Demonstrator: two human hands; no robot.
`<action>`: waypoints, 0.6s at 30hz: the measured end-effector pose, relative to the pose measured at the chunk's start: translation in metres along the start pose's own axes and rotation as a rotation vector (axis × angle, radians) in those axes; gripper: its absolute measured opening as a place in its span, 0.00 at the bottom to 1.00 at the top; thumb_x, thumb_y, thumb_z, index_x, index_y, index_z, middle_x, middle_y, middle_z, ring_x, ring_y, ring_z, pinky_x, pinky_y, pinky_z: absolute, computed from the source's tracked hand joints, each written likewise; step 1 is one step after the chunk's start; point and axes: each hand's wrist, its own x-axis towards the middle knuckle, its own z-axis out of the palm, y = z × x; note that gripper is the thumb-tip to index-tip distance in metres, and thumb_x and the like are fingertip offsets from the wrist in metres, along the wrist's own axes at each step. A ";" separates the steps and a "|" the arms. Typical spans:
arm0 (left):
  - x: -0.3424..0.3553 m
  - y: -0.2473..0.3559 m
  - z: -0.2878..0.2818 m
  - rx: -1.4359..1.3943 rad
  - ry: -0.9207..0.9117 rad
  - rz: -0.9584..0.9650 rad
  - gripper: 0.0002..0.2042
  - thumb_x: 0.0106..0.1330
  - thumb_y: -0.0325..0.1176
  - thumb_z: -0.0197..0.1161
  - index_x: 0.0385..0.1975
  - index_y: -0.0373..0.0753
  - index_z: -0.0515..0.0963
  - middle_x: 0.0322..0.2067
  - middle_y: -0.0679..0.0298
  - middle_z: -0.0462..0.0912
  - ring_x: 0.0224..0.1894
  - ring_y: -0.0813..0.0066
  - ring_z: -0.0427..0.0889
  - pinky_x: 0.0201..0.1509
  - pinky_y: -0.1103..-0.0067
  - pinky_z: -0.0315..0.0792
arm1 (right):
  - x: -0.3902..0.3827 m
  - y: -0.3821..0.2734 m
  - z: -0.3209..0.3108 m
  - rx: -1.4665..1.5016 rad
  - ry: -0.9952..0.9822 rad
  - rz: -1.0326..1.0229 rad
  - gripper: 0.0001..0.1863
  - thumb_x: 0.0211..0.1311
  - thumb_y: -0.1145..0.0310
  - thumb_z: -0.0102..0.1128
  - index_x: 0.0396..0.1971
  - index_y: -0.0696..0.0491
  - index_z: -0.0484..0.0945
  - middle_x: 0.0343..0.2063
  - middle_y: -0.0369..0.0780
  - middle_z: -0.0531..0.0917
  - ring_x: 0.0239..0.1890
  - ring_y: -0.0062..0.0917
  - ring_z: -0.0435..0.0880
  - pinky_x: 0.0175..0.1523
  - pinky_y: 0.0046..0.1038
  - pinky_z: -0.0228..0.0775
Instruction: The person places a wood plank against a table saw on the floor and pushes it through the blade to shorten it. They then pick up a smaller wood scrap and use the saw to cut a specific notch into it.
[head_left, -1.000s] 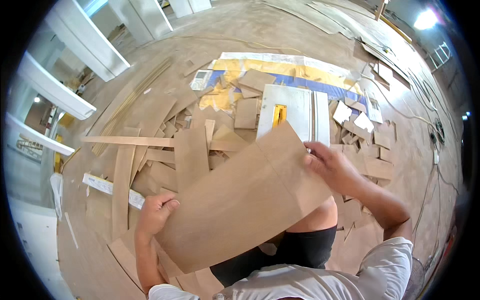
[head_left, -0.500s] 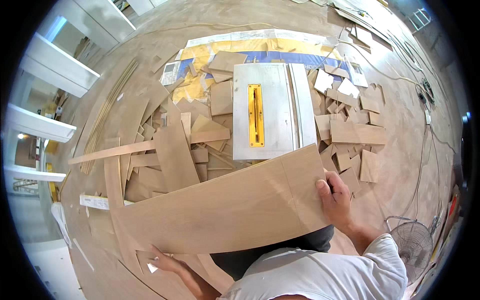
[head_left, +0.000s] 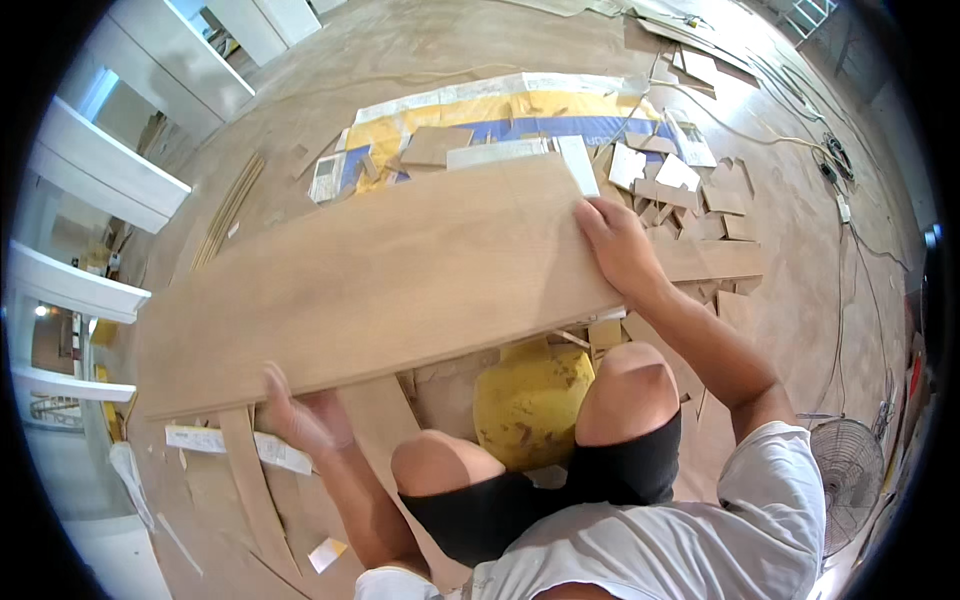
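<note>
Right grip [head_left: 622,250] clasps a long, flat, wood-grained board [head_left: 380,280]; left grip [head_left: 308,415] blurs, hold unclear.

Board [head_left: 370,280]: now farther forward from the lap, blocking most of the metal desk [head_left: 577,165] from view, the yellow slotted plate included. Upper face is now plain; earlier, a line crosses it near the right end. Right hand [head_left: 615,250] is farther forward with that end. Left hand [head_left: 305,410], low at the near edge half a second ago, is now raised there, fingers extended, blurred; contact unclear. Both knees [head_left: 630,390] and a yellow casing [head_left: 530,400] come into view.
</note>
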 end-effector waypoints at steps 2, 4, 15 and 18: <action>0.041 -0.046 0.023 -0.077 -0.133 -0.100 0.23 0.71 0.37 0.65 0.60 0.30 0.72 0.58 0.56 0.79 0.60 0.62 0.78 0.66 0.66 0.73 | 0.044 0.005 0.017 0.004 -0.008 -0.028 0.24 0.75 0.56 0.50 0.42 0.65 0.80 0.32 0.55 0.84 0.37 0.43 0.83 0.49 0.39 0.72; 0.075 -0.081 0.059 0.015 -0.173 -0.256 0.24 0.66 0.27 0.68 0.61 0.31 0.71 0.55 0.58 0.79 0.56 0.65 0.80 0.61 0.68 0.77 | 0.096 0.029 0.031 -0.130 0.021 -0.004 0.24 0.74 0.55 0.50 0.40 0.65 0.83 0.39 0.59 0.84 0.46 0.52 0.83 0.53 0.44 0.73; 0.231 -0.258 0.062 -0.130 -0.259 -0.467 0.16 0.65 0.21 0.67 0.52 0.35 0.75 0.49 0.57 0.82 0.50 0.63 0.84 0.52 0.68 0.86 | 0.240 0.121 0.089 -0.641 0.107 -0.023 0.20 0.70 0.61 0.50 0.47 0.59 0.85 0.57 0.54 0.81 0.65 0.48 0.74 0.67 0.42 0.67; 0.249 -0.265 0.038 -0.085 -0.141 -0.476 0.16 0.66 0.23 0.67 0.51 0.35 0.75 0.49 0.56 0.82 0.52 0.62 0.84 0.53 0.66 0.86 | 0.226 0.107 0.119 -0.945 0.012 -0.147 0.20 0.68 0.66 0.49 0.53 0.57 0.82 0.58 0.50 0.80 0.65 0.43 0.72 0.69 0.39 0.63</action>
